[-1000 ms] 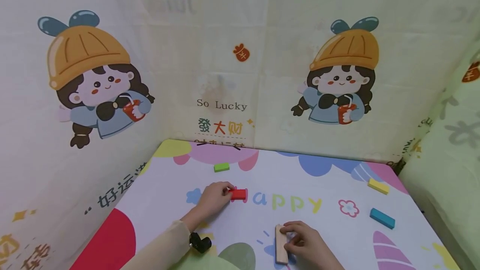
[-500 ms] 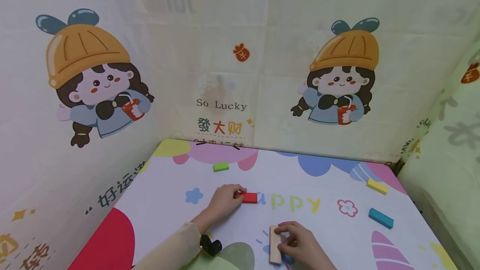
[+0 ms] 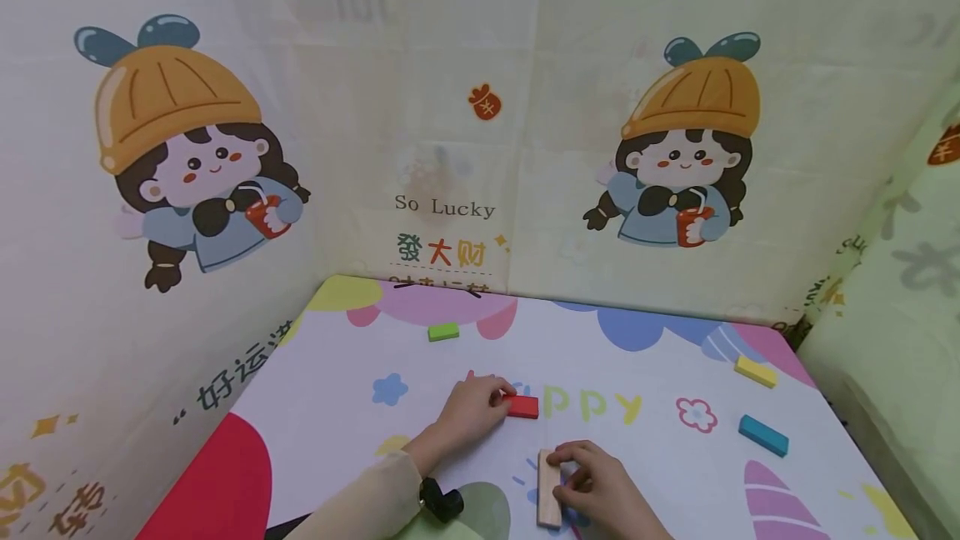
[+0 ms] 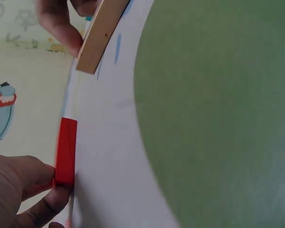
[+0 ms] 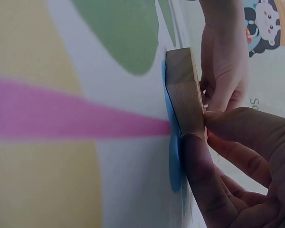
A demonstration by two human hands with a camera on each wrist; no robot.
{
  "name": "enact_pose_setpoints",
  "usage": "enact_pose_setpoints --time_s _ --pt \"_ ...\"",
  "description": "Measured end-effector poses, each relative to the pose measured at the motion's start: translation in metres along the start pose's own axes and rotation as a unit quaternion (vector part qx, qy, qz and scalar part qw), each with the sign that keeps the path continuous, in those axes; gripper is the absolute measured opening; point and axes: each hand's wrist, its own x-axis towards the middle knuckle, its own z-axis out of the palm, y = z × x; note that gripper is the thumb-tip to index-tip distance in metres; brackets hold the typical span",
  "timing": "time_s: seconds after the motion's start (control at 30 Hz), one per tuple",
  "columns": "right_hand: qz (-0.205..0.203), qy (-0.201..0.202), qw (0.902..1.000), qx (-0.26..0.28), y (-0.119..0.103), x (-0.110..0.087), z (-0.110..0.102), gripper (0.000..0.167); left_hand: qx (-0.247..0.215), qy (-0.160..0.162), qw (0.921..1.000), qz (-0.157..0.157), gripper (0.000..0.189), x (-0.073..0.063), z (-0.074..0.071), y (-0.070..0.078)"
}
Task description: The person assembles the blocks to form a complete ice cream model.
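Note:
In the head view my left hand (image 3: 474, 408) pinches the left end of a red block (image 3: 523, 407) between thumb and fingers. The left wrist view shows the same red block (image 4: 66, 151) held at its near end, its long free part pointing toward the plain block. My right hand (image 3: 606, 486) grips a plain wooden block (image 3: 549, 490), thumb and fingertip along its right edge. That block lies lengthwise, pointing away from the person. Up close in the right wrist view, the thumb and a finger hold the wooden block (image 5: 184, 90) near its middle.
A green block (image 3: 443, 332) lies toward the back. On the right side are a yellow block (image 3: 756, 372) and a teal block (image 3: 763, 436). The printed tabletop (image 3: 360, 457) ends at cloth-covered walls (image 3: 555, 215) behind and on both sides.
My left hand has carried the red block rightward and slightly nearer, over the printed letters. The wooden block and my right hand shifted a little left first, then stayed nearly still.

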Motion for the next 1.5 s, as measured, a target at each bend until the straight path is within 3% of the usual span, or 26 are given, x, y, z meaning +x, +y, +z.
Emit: enact_pose_setpoints --time_s 0.2,0.37,0.57,0.7,0.8,0.9,0.97,1.03,1.17,1.33,1.5 --pt "0.001 0.003 1.0 0.0 0.0 0.001 0.001 0.027 -0.003 -0.01 0.9998 0.017 0.02 -0.001 0.009 0.008" --pt "0.008 0.004 1.0 0.002 0.001 0.0 0.002 0.028 -0.021 -0.02 0.9995 0.014 0.02 -0.005 0.012 0.016" --pt "-0.009 0.009 0.9999 -0.001 0.002 -0.002 0.001 0.029 -0.014 -0.027 0.9991 0.03 0.019 -0.005 0.018 0.022" --pt "-0.012 0.009 0.9999 0.003 0.003 -0.002 0.0 0.027 -0.03 -0.02 0.9991 0.022 0.02 -0.005 0.022 0.022" --pt "0.005 0.045 0.999 0.004 0.001 -0.002 -0.002 0.026 -0.072 0.002 0.9974 -0.002 0.025 -0.009 0.02 0.023" --pt "0.052 0.123 0.991 0.014 -0.003 0.001 -0.005 0.025 -0.13 0.021 0.9908 -0.028 0.031 -0.014 0.014 0.024" --pt "0.076 0.164 0.9816 0.061 -0.004 0.003 -0.007 0.03 -0.173 0.022 0.9836 -0.045 0.033 -0.019 0.01 0.025" --pt "0.093 0.177 0.9719 0.123 -0.003 0.006 -0.01 0.036 -0.209 0.014 0.9759 -0.062 0.035 -0.023 0.007 0.026" --pt "0.114 0.135 0.954 0.242 0.002 0.009 -0.015 0.053 -0.274 -0.005 0.9569 -0.096 0.038 -0.03 0.005 0.029" --pt "0.109 0.091 0.9491 0.281 0.006 0.01 -0.018 0.061 -0.331 -0.026 0.9351 -0.125 0.045 -0.036 0.005 0.033" --pt "0.111 0.065 0.9517 0.279 0.004 0.012 -0.016 0.066 -0.337 -0.039 0.9304 -0.139 0.049 -0.039 0.005 0.038"
